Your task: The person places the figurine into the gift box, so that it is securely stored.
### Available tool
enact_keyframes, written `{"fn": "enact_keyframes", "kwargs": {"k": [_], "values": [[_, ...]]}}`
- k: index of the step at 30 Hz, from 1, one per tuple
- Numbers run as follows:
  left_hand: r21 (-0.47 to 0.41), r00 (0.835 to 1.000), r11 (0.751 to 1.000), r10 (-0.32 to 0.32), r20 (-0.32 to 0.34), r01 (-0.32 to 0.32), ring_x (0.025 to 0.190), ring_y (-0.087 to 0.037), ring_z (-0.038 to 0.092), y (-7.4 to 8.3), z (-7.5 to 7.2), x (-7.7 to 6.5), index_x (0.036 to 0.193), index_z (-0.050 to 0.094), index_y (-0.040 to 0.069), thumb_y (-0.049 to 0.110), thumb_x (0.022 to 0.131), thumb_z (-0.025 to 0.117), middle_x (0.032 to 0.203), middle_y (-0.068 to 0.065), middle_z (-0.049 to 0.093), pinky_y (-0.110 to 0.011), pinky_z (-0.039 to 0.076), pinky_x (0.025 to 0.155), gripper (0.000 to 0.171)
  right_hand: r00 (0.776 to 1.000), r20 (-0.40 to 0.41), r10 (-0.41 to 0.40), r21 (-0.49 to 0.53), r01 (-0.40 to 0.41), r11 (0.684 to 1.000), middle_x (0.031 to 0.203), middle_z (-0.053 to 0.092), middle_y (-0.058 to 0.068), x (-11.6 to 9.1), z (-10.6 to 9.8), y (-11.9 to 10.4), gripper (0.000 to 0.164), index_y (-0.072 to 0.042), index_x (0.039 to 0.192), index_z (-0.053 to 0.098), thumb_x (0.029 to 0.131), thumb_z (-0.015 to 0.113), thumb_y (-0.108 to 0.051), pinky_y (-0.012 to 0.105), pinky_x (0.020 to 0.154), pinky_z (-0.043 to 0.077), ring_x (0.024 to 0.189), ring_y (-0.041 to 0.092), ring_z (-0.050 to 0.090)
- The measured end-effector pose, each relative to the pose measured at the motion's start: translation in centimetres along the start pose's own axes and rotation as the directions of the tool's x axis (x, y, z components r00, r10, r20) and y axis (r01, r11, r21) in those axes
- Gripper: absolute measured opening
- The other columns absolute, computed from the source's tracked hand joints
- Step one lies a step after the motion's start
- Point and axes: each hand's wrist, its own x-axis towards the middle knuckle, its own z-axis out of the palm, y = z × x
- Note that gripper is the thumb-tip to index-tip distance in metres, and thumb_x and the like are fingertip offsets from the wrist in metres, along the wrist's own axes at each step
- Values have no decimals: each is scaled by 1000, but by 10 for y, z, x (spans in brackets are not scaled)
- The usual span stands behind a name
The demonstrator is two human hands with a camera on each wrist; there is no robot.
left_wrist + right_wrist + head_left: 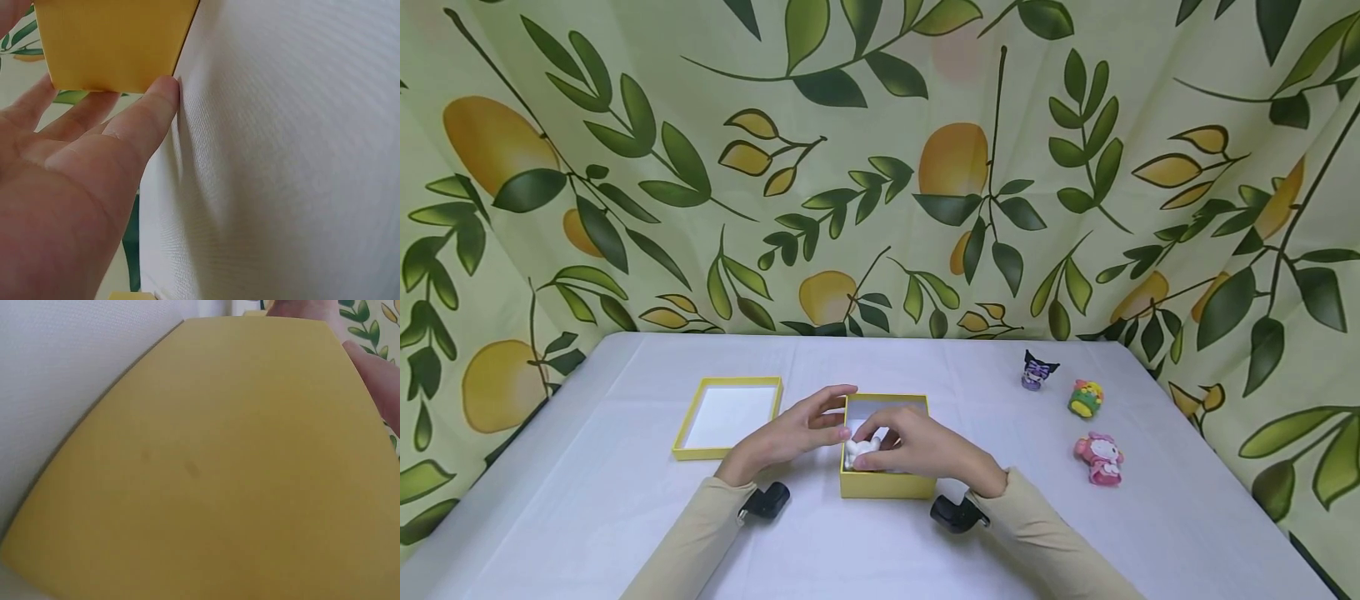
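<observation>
A yellow open box [887, 486] stands on the white table in the middle of the head view. My right hand [925, 446] reaches down into it and pinches a small white figurine [862, 448] near its left wall. What the figurine depicts is hidden by the fingers. At the box's left side my left hand [797, 429] steadies it; in the left wrist view the extended fingers [134, 125] touch the yellow wall [115, 47]. The right wrist view is mostly filled by the box's outer side [206, 456].
A yellow-rimmed lid [680, 454] lies inside-up to the left. Toward the right stand a purple-and-black figurine [1035, 372], a green-and-yellow one [1086, 400] and a pink one [1102, 458]. A leaf-and-fruit patterned curtain [880, 250] hangs behind the table.
</observation>
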Motion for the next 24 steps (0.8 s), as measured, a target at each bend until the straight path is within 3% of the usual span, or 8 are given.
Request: {"fn": "enact_keyframes", "kwargs": {"k": [8,16,24], "values": [[4,1000,1000,6,-1,-6,146,-45,31,0,0,0,155,27,12,29,98,64,161,-20,27,-60,26,119,71,999,-16,40,32,-40,999,103,73,-1,0,1,0,27,-12,104,73,87,77,-33,20,72,57,75,2,67],[8,1000,1000,4,-5,-4,147,-43,32,-2,0,1,156,27,15,29,97,65,161,-18,28,-59,26,120,72,995,11,99,52,-100,994,89,73,-5,0,0,-1,29,-11,105,71,87,77,-33,22,65,57,70,6,68],[14,1000,1000,11,-8,-11,146,-43,33,-3,0,1,156,28,15,30,97,65,161,-16,30,-59,27,119,72,997,10,70,-11,-70,997,91,72,-7,0,-1,-2,31,-12,104,72,87,76,-37,21,66,56,68,3,65]]}}
